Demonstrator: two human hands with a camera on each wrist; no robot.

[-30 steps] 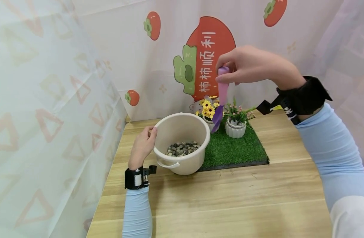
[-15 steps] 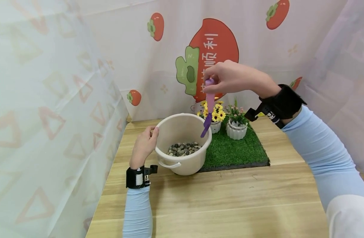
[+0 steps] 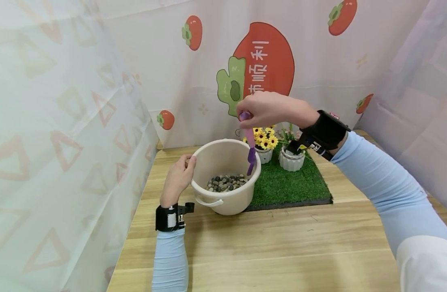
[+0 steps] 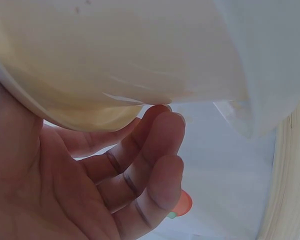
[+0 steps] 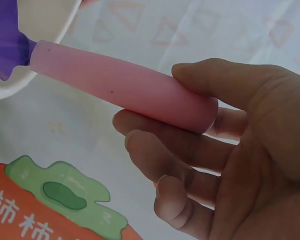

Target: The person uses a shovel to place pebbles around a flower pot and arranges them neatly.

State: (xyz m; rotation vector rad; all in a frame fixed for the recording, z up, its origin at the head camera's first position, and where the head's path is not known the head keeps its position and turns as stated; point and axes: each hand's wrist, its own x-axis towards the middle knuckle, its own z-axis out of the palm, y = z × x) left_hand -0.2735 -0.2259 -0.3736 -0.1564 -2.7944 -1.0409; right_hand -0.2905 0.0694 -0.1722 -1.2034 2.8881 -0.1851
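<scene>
A cream plastic bucket (image 3: pixel 223 198) with dark pebbles (image 3: pixel 225 182) in its bottom stands on the wooden table (image 3: pixel 267 243). My left hand (image 3: pixel 177 178) holds its left rim, thumb over the edge; the left wrist view shows my palm and fingers (image 4: pixel 155 165) against the bucket wall (image 4: pixel 115 55). My right hand (image 3: pixel 267 108) pinches the top of a small trowel's pink handle (image 3: pixel 249 136), seen close in the right wrist view as the handle (image 5: pixel 120 85) under my thumb. Its purple blade (image 3: pixel 251 160) hangs point-down inside the bucket's right side, just above the pebbles.
A green artificial-grass mat (image 3: pixel 292 186) lies right of the bucket. On it stand a small white pot of yellow flowers (image 3: pixel 264 142) and a ribbed white pot with pink flowers (image 3: pixel 291 158). Patterned curtains (image 3: pixel 62 121) enclose the table at the left, back and right.
My right hand has moved left and down with the trowel, from over the flower pots to the bucket; the blade now dips inside. My left hand has stayed on the rim.
</scene>
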